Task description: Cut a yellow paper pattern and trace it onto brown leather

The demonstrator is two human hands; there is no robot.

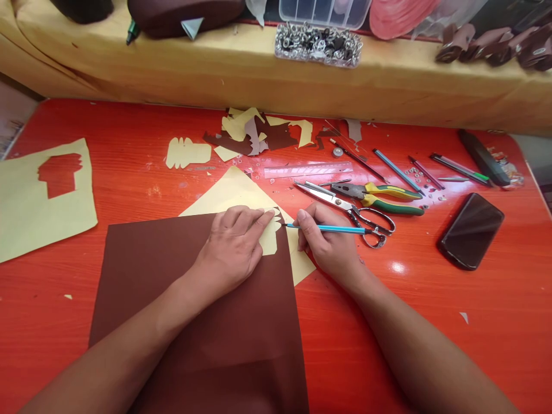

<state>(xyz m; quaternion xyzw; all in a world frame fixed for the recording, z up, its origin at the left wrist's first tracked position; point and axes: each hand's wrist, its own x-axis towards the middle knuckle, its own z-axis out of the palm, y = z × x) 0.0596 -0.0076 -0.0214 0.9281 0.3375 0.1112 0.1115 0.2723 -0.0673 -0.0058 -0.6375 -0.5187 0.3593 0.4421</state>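
My left hand [235,244] lies flat on a small yellow paper template [271,238], pressing it onto the top right corner of a brown sheet [202,322]. My right hand [330,244] is closed around a blue pencil [332,229], whose tip touches the template's right edge. A larger yellow paper sheet [228,192] lies under the brown sheet's corner. All of it rests on a red wooden table [129,172].
Scissors [345,207], yellow-green pliers [383,198], a clear ruler [308,170], several pens and a black phone [471,231] lie to the right. Paper scraps [259,135] sit behind, a cut yellow sheet [38,198] lies left. A yellow bench holds a box of metal rings [319,45].
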